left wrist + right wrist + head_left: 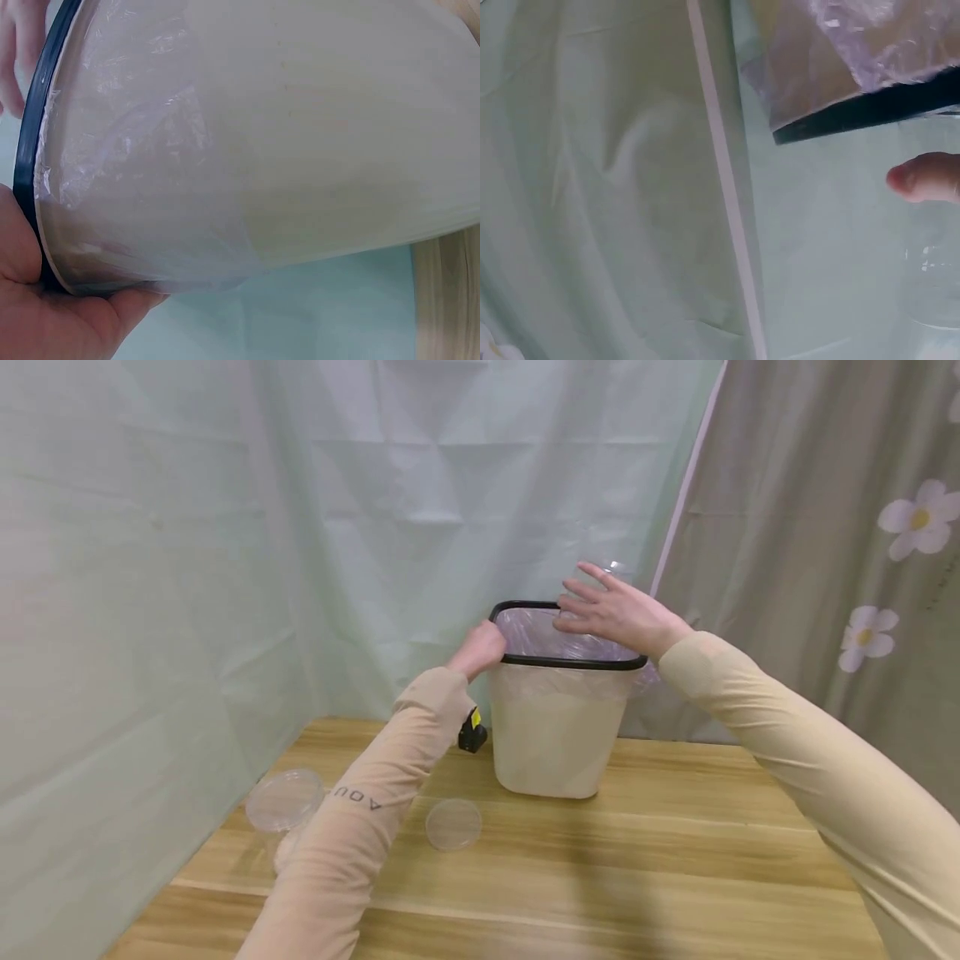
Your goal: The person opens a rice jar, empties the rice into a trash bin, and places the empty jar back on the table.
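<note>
A cream trash bin (555, 739) with a black rim (573, 664) stands on the table, lined with a thin translucent bag (142, 127) folded over the edge. At the left end of the rim my left hand (482, 647) grips it, thumb and fingers on either side in the left wrist view. Above the bin's opening is my right hand (611, 610), its fingers spread and bent around a clear plastic container (934, 277). The container is see-through and mostly hidden behind that hand in the head view.
A clear round lid (453, 824) lies on the wooden table (690, 860) before the bin. Further left stands a clear round-topped container (285, 799), partly behind my left sleeve. A small black block (472, 735) with a yellow patch shows below my left wrist. Curtains (465, 485) hang behind.
</note>
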Motion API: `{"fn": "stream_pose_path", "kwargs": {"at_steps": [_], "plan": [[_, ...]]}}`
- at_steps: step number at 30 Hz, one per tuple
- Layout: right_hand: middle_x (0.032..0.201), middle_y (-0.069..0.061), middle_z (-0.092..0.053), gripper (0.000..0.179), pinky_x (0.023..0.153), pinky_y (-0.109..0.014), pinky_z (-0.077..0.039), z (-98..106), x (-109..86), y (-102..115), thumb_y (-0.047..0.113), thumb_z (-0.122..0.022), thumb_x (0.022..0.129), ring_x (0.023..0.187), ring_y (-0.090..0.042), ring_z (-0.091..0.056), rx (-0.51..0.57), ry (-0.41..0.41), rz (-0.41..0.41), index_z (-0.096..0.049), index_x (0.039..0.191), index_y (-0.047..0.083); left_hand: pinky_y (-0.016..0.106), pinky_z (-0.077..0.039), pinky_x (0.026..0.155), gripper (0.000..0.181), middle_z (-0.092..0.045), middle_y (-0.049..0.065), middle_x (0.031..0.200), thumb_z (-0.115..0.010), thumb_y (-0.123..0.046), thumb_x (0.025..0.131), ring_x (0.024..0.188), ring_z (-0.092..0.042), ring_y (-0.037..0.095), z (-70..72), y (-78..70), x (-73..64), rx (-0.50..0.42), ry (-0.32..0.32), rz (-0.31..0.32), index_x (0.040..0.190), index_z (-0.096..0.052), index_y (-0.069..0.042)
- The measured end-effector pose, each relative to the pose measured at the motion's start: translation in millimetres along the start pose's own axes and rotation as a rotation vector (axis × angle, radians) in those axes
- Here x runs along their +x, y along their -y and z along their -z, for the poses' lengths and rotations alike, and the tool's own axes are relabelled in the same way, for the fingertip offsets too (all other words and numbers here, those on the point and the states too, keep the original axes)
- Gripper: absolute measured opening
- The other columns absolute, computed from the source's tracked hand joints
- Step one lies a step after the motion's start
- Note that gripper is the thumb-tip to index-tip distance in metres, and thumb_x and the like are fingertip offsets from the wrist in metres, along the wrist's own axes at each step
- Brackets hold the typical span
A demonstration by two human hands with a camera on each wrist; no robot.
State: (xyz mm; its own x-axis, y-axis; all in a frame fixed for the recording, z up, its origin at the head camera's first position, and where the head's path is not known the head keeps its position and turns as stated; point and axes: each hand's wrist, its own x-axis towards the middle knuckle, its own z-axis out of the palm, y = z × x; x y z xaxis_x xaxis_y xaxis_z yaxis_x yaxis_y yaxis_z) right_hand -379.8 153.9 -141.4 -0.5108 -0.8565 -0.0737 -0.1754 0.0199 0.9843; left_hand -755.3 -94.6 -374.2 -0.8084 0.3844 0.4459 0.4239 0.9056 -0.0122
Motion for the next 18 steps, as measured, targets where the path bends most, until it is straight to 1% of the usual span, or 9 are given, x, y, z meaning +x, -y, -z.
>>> {"fn": "stream_pose_path", "kwargs": {"at_steps": [3, 6, 10, 11, 14, 16, 18], "plan": [[0.142, -0.006, -0.029, 0.092, 0.098, -0.053, 0.006, 1.9, 0.4, -2.5, 0.01, -0.08, 0.066, 0.13, -0.032, -0.015, -0.01, -0.021, -0.004, -0.029, 0.141, 0.026, 0.047, -0.042, 0.073, 0.024, -0.054, 0.016, 0.094, -0.035, -0.015, 0.086, 0.081, -0.051, 0.032, -2.8, 4.4, 1.4, -0.025, -0.02, 0.008, 0.075, -0.055, -0.008], [0.143, -0.007, -0.028, 0.094, 0.098, -0.054, 0.005, 4.4, 1.8, -3.7, 0.012, -0.08, 0.066, 0.131, -0.033, -0.013, -0.07, -0.039, -0.002, -0.027, 0.142, 0.026, 0.047, -0.041, 0.074, 0.024, -0.055, 0.016, 0.093, -0.036, -0.015, 0.086, 0.081, -0.051, 0.032, -4.1, 8.4, 4.0, -0.023, -0.036, 0.022, 0.075, -0.055, -0.007], [0.141, -0.01, -0.029, 0.087, 0.099, -0.054, 0.001, 7.0, 4.8, 1.4, 0.019, -0.076, 0.071, 0.13, -0.033, -0.015, -0.186, -0.076, 0.031, -0.026, 0.141, 0.024, 0.048, -0.041, 0.074, 0.025, -0.054, 0.017, 0.095, -0.035, -0.016, 0.087, 0.082, -0.051, 0.032, -3.7, 9.8, 4.8, -0.006, -0.015, 0.03, 0.079, -0.057, -0.005], [0.14, -0.01, -0.029, 0.082, 0.099, -0.054, 0.0, 7.4, 5.8, 3.4, 0.021, -0.073, 0.073, 0.129, -0.034, -0.016, -0.215, -0.094, 0.04, -0.026, 0.141, 0.023, 0.047, -0.041, 0.074, 0.026, -0.054, 0.017, 0.096, -0.035, -0.016, 0.087, 0.083, -0.051, 0.032, -3.3, 9.6, 4.3, -0.003, -0.008, 0.034, 0.081, -0.057, -0.005], [0.138, -0.013, -0.032, 0.073, 0.1, -0.051, -0.003, 7.5, 8.2, 9.4, 0.025, -0.068, 0.079, 0.128, -0.035, -0.019, -0.241, -0.134, 0.056, -0.028, 0.14, 0.019, 0.047, -0.042, 0.073, 0.028, -0.053, 0.019, 0.098, -0.034, -0.018, 0.088, 0.083, -0.051, 0.032, -1.7, 8.3, 2.0, 0.001, 0.008, 0.046, 0.085, -0.057, -0.003], [0.137, -0.013, -0.033, 0.068, 0.101, -0.05, -0.004, 7.9, 9.6, 11.9, 0.026, -0.064, 0.082, 0.126, -0.036, -0.021, -0.242, -0.149, 0.051, -0.03, 0.14, 0.018, 0.047, -0.042, 0.072, 0.029, -0.053, 0.019, 0.098, -0.033, -0.018, 0.088, 0.082, -0.051, 0.032, -0.2, 7.1, 0.0, 0.014, 0.013, 0.041, 0.086, -0.058, -0.002], [0.137, -0.013, -0.034, 0.068, 0.101, -0.049, -0.005, 8.8, 10.5, 13.0, 0.027, -0.064, 0.082, 0.126, -0.037, -0.022, -0.237, -0.151, 0.043, -0.031, 0.14, 0.018, 0.047, -0.042, 0.072, 0.031, -0.053, 0.02, 0.098, -0.032, -0.018, 0.088, 0.081, -0.051, 0.032, 2.1, 6.1, -2.8, 0.018, 0.012, 0.039, 0.086, -0.058, -0.001]]}}
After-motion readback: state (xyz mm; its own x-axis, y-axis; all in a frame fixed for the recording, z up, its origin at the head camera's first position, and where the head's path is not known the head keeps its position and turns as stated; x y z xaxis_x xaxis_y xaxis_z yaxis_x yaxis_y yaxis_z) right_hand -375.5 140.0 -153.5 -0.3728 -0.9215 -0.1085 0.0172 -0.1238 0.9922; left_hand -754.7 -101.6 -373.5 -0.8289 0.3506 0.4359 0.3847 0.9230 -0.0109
